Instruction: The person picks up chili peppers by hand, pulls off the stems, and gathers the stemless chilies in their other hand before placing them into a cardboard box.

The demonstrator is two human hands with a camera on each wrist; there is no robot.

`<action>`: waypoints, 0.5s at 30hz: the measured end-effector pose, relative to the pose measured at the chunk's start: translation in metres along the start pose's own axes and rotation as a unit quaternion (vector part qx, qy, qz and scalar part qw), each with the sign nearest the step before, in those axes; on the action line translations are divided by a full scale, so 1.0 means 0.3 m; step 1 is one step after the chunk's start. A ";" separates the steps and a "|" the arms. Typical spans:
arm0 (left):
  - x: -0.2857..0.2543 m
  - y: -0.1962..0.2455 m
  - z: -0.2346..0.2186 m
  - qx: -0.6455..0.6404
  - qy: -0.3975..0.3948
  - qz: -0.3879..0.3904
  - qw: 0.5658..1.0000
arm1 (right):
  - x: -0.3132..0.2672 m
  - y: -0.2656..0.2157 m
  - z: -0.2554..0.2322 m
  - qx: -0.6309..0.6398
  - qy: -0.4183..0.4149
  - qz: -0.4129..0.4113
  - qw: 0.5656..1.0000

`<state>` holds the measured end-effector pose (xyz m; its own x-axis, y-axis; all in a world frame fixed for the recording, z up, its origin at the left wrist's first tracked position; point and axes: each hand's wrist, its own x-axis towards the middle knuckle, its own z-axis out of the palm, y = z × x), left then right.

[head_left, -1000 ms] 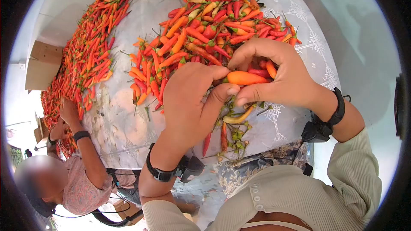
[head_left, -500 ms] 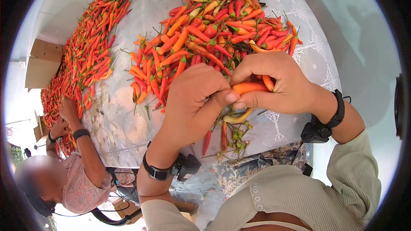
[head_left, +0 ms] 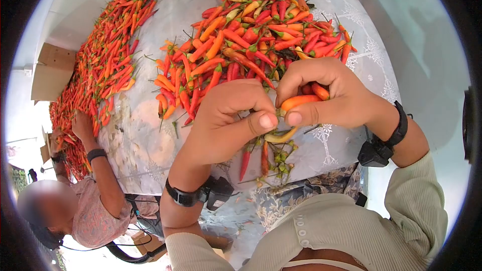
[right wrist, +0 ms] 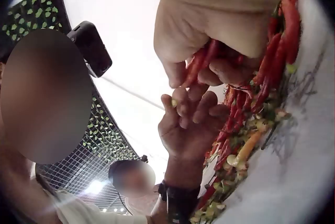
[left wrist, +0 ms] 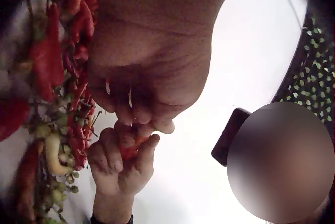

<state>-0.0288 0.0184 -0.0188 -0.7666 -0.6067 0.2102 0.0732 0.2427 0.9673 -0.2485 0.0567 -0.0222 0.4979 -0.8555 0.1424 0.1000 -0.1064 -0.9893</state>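
My right hand holds several chili peppers in its curled fingers. An orange chili sticks out between its thumb and forefinger, the stem end pointing left. Right at that end, my left hand has thumb and forefinger together. In the right wrist view a small pale green chili stem shows at the left hand's fingertips. Red chilies fill the right palm, partly hidden by the fingers. Below the hands lie a yellow chili and a small heap of loose green stems.
A pile of red and orange chilies spreads beyond my hands on the patterned tablecloth. At left, another person reaches into a larger chili heap. A cardboard box stands beside it.
Both hands have shifted slightly, and the left thumb has drawn back from the orange chili's side to its stem end. The right hand keeps its hold on the chilies.
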 end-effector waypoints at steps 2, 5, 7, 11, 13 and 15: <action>-0.002 0.008 -0.009 0.027 -0.006 0.009 1.000 | 0.001 -0.004 -0.006 0.057 0.027 0.039 0.997; 0.006 0.023 -0.013 0.117 0.022 0.041 0.992 | 0.007 -0.025 -0.025 0.169 0.093 0.098 0.976; 0.020 0.016 0.009 0.130 0.081 0.073 0.985 | 0.016 -0.019 -0.038 0.256 0.128 0.082 0.955; 0.020 0.014 0.002 0.297 0.174 0.072 0.936 | 0.016 -0.008 -0.050 0.361 0.136 0.095 0.918; 0.013 -0.017 -0.030 0.355 0.249 0.067 0.899 | 0.020 -0.013 -0.047 0.373 0.128 0.108 0.912; 0.012 -0.014 -0.064 0.441 0.313 0.024 0.841 | 0.020 -0.012 -0.045 0.355 0.118 0.113 0.920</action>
<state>-0.0197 0.0005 -0.0195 -0.2698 -0.7930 0.5462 -0.6182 0.5776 0.5331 -0.2577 0.0451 -0.0182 0.3829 -0.9102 -0.1580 0.5965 0.3742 -0.7100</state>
